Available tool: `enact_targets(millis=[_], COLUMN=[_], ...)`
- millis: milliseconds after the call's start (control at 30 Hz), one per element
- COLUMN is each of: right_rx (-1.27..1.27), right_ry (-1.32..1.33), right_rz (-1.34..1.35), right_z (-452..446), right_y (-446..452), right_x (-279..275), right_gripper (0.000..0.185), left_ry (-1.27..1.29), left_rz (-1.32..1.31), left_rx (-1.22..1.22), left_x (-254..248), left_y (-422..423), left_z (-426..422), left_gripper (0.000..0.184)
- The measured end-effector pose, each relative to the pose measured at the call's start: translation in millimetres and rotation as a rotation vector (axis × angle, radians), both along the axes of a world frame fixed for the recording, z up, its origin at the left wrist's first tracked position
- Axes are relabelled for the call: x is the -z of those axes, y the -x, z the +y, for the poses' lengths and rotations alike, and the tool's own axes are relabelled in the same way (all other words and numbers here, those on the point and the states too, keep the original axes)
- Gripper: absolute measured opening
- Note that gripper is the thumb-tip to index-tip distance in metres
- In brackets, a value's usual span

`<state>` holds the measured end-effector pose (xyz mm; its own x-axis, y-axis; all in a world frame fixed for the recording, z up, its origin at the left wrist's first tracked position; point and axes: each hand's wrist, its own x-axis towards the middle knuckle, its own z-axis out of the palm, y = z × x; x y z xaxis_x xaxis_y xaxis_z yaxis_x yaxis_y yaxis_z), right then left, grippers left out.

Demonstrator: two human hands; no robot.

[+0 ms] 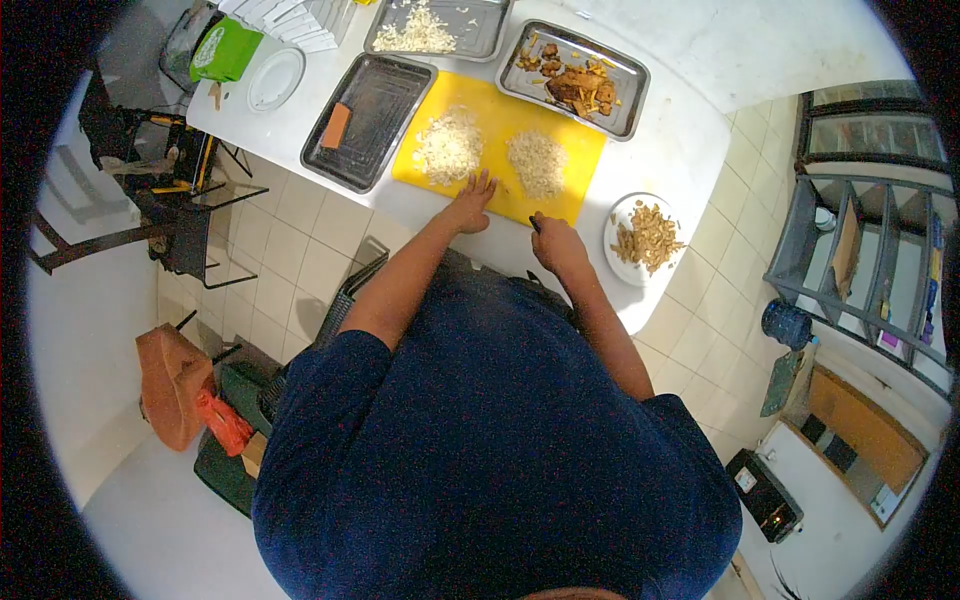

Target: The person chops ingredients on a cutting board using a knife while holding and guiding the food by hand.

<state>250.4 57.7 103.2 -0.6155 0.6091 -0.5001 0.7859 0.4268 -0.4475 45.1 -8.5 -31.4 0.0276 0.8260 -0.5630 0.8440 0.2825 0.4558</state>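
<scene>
A yellow cutting board [497,125] lies on the white table with two heaps of finely chopped pale food on it, a left heap [449,146] and a right heap [538,165]. My left hand [470,207] rests at the board's near edge, fingers spread and just below the left heap. Near the board's lower right edge, my right hand [557,243] is closed around the black handle of a knife [536,222]; its blade is hard to make out. To the right of that hand stands a white plate [612,258] of light-brown chopped pieces [650,238].
Left of the board is a dark tray [375,95] holding a reddish-brown block [336,125]. Behind are a metal tray [632,85] of browned pieces and another tray [487,22] of pale bits. An empty-looking white plate [276,80] and green packet [225,50] sit far left.
</scene>
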Motion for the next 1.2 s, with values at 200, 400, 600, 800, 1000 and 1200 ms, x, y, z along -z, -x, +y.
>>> enact_targets(millis=[200, 400, 600, 800, 1000, 1200], right_rx=[0.002, -0.022, -0.047, -0.044, -0.007, 0.085], right_ry=[0.011, -0.017, -0.008, -0.010, -0.003, 0.032], right_rz=[-0.019, -0.005, 0.010, 0.011, 0.011, 0.035], right_z=[0, 3, 5, 5, 1, -10], right_y=[6, 3, 8, 4, -4, -16], right_x=[4, -5, -3, 7, 4, 8], right_gripper=[0.027, 0.026, 0.027, 0.027, 0.027, 0.030], left_ry=[-0.006, -0.022, 0.001, -0.015, -0.143, -0.316], left_rz=[-0.020, -0.014, 0.025, 0.061, 0.031, 0.028], left_rx=[0.003, -0.003, 0.007, 0.025, -0.052, -0.066], left_x=[4, 8, -1, -3, -4, -4], left_y=[2, 2, 0, -1, -8, -10], left_z=[0, 0, 1, 0, -10, -25], left_gripper=[0.090, 0.088, 0.086, 0.090, 0.084, 0.071])
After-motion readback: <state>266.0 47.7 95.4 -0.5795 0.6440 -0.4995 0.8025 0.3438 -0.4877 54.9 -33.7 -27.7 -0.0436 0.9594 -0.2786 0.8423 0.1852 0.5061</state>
